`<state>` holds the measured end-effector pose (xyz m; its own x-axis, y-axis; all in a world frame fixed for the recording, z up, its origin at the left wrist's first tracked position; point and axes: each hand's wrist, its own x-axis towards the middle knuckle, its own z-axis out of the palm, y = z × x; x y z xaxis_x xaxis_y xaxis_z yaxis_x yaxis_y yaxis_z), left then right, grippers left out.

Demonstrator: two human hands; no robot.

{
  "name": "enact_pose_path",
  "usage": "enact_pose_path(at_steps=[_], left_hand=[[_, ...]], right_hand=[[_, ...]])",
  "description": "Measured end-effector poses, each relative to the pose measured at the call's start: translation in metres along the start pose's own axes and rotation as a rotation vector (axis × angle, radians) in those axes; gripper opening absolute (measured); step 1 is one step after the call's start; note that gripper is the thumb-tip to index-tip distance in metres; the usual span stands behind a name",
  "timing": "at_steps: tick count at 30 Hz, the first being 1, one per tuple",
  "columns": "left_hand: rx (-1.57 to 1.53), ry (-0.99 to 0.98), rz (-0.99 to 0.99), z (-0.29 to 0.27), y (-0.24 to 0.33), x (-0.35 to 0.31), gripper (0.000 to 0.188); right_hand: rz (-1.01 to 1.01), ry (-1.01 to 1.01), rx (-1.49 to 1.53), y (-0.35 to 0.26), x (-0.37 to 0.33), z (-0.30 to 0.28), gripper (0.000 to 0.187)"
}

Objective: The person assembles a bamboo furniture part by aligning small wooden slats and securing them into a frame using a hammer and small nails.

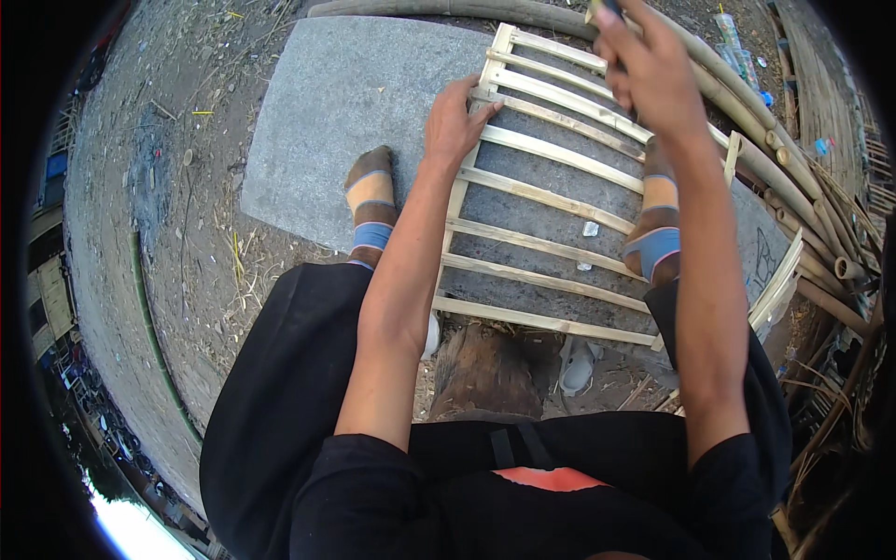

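A bamboo slat frame (551,193) lies on a grey concrete slab (359,103), its several pale slats running across from a side rail (455,201). My left hand (455,121) is closed around that rail at the end of one slat (560,119), thumb on the slat and fingers over the rail's outer side. Raised above the frame's far right part, my right hand (644,65) grips a tool with a dark and yellow end (609,7). Motion blurs it, and the picture's top edge cuts it off, so its kind does not show. My right foot (658,201) rests against the frame.
My left foot (371,191) stands on the slab. Bamboo poles (747,117) lie along the far and right sides. More pale strips (777,280) are at the slab's right edge. A wooden stump (485,369) and a grey sandal (579,364) are near me. Plastic bottles (737,56) lie far right.
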<state>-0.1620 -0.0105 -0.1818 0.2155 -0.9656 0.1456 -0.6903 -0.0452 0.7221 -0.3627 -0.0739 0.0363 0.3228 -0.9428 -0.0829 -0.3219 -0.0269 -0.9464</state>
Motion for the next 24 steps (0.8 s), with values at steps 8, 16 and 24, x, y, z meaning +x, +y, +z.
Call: enact_pose_path(at_steps=[8, 16, 24], left_hand=[[0.341, -0.008, -0.077, 0.016, 0.04, -0.03, 0.064], [0.332, -0.018, -0.084, 0.001, 0.019, -0.045, 0.064], [0.39, -0.003, -0.13, 0.001, 0.022, -0.044, 0.066]], right_hand=[[-0.399, -0.087, -0.764, 0.006, 0.016, -0.079, 0.028], [0.157, -0.075, -0.516, 0.083, -0.079, 0.034, 0.027], [0.182, -0.021, -0.526, 0.1, -0.109, 0.068, 0.023]])
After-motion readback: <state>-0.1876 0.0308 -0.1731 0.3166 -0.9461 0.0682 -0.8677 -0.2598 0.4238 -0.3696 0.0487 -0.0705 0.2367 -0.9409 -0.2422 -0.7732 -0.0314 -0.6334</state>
